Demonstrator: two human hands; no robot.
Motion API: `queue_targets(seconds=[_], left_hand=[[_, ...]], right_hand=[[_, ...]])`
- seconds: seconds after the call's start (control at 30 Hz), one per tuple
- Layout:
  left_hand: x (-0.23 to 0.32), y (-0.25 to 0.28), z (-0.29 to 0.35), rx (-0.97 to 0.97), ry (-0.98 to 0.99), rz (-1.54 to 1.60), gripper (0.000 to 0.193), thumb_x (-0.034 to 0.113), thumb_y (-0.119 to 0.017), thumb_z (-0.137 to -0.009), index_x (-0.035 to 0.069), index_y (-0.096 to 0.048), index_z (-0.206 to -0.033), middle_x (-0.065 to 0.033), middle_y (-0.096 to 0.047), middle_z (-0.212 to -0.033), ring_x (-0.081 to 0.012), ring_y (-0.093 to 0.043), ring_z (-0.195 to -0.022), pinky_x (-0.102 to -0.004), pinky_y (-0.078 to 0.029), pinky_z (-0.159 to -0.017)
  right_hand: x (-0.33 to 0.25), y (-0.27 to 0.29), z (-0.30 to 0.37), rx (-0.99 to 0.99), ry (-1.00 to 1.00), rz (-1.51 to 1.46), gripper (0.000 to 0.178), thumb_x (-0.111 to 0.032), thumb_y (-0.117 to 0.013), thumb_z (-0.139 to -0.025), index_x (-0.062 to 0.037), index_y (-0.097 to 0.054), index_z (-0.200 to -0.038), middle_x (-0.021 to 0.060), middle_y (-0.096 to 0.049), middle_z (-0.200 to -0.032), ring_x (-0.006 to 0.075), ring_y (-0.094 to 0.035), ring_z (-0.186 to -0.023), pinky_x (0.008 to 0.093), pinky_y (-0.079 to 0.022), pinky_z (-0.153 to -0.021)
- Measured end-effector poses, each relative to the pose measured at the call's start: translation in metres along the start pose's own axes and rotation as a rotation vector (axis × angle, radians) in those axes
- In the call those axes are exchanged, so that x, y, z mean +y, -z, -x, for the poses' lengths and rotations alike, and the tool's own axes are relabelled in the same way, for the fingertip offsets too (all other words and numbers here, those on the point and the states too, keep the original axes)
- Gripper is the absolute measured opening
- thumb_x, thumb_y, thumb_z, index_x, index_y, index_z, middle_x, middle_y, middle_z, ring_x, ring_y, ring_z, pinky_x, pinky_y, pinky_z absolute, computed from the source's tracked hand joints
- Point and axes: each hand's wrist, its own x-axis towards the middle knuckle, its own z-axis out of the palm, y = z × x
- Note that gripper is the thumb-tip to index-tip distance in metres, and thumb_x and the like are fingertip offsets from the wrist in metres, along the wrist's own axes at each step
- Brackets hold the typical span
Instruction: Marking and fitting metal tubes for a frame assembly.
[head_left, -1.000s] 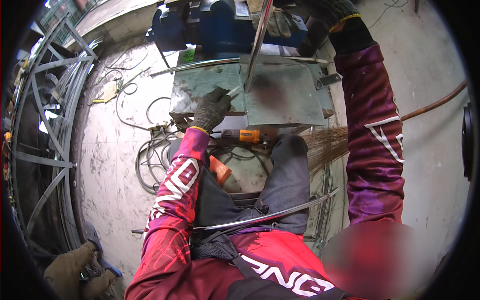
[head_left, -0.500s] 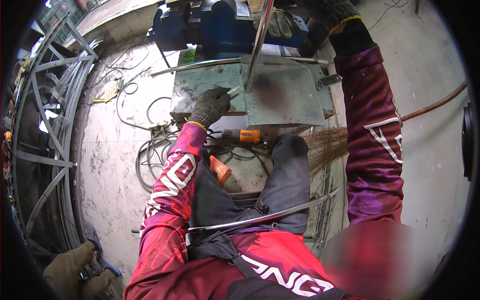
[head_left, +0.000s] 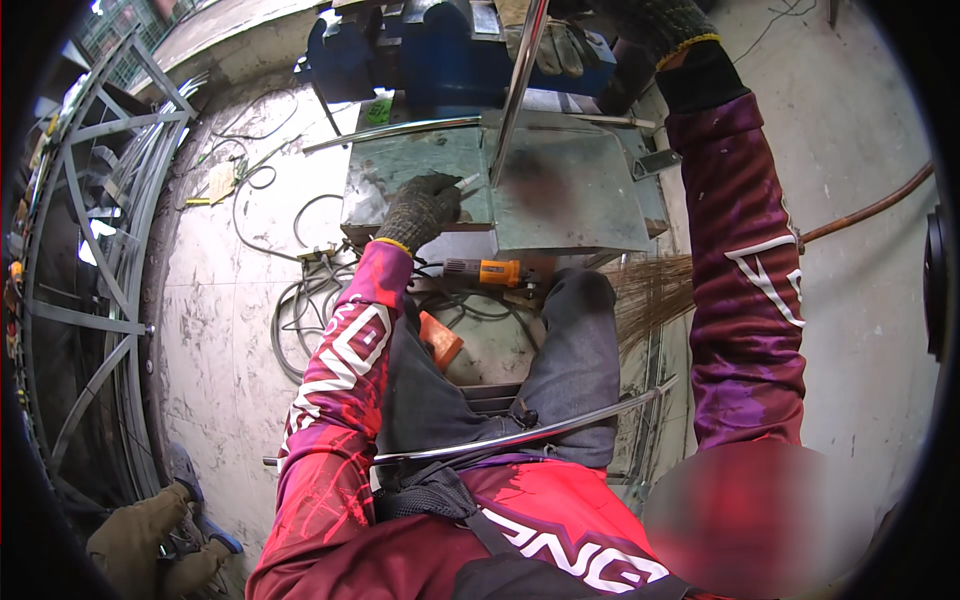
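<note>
My left hand point(head_left: 424, 212), in a dark knitted glove with a yellow cuff edge, is closed over the left part of a metal-topped work surface point(head_left: 410, 160). A short white pen-like stick point(head_left: 468, 182) pokes out from its fingers. Just right of it, a shiny metal tube point(head_left: 518, 90) stands tilted, its lower end on a metal sheet point(head_left: 590, 185) and its upper end beyond the top edge. My right hand point(head_left: 665, 28), gloved alike, reaches far forward at the top right; its fingers are lost in shadow and past the edge, so its hold is hidden.
An orange-and-black angle grinder point(head_left: 485, 271) lies below the work surface near coiled cables point(head_left: 300, 320). Another metal tube point(head_left: 530, 432) rests across my lap. A straw broom point(head_left: 655, 295) is at right, a metal rack point(head_left: 100, 220) at left, and another person's legs point(head_left: 150, 530) at lower left.
</note>
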Motion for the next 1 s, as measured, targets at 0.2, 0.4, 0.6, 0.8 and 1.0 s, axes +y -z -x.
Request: queue_targets(seconds=[0.2, 0.4, 0.6, 0.8, 1.0], left_hand=[[0.0, 0.001, 0.0, -0.024, 0.013, 0.002, 0.036, 0.03, -0.062, -0.093, 0.005, -0.077, -0.114, -0.015, -0.076, -0.085, -0.0284, -0.073, -0.079, -0.0427, -0.056, -0.077], [-0.002, 0.001, 0.0, -0.034, 0.031, 0.009, 0.037, 0.032, -0.062, -0.092, 0.006, -0.077, -0.114, -0.015, -0.077, -0.089, -0.0292, -0.074, -0.083, -0.0432, -0.056, -0.079], [-0.003, 0.001, 0.001, -0.033, 0.034, -0.037, 0.036, 0.032, -0.062, -0.093, 0.007, -0.077, -0.113, -0.0149, -0.077, -0.093, -0.031, -0.074, -0.087, -0.0443, -0.056, -0.082], [-0.005, 0.002, 0.001, -0.027, 0.006, -0.054, 0.036, 0.033, -0.062, -0.093, 0.006, -0.077, -0.113, -0.0155, -0.076, -0.09, -0.0305, -0.074, -0.085, -0.0445, -0.056, -0.08], [-0.004, -0.001, 0.0, -0.001, 0.132, 0.123, 0.038, 0.033, -0.06, -0.095, 0.004, -0.076, -0.113, -0.0164, -0.075, -0.083, -0.0287, -0.072, -0.078, -0.0428, -0.055, -0.077]], right_hand=[[0.001, -0.005, -0.001, -0.009, -0.067, -0.158, 0.031, 0.003, -0.064, -0.092, 0.001, -0.066, -0.123, 0.004, -0.069, -0.093, 0.0107, -0.064, -0.081, 0.0302, -0.057, -0.069], [0.0, 0.004, 0.005, -0.171, 0.038, -0.611, 0.029, 0.001, -0.065, -0.092, 0.0009, -0.065, -0.122, 0.0051, -0.068, -0.091, 0.0124, -0.065, -0.079, 0.0317, -0.059, -0.064], [-0.014, -0.005, 0.001, -0.012, -0.24, -0.137, 0.023, -0.004, -0.069, -0.093, 0.002, -0.064, -0.115, 0.0067, -0.068, -0.089, 0.0137, -0.067, -0.073, 0.0317, -0.058, -0.056], [-0.019, -0.005, 0.003, 0.01, -0.236, -0.114, 0.02, -0.006, -0.071, -0.093, 0.0016, -0.065, -0.11, 0.0074, -0.068, -0.086, 0.014, -0.066, -0.068, 0.0318, -0.057, -0.055], [-0.011, -0.005, 0.0, 0.006, -0.208, -0.095, 0.019, -0.008, -0.072, -0.093, 0.0025, -0.066, -0.107, 0.007, -0.068, -0.084, 0.0139, -0.066, -0.067, 0.0318, -0.056, -0.055]])
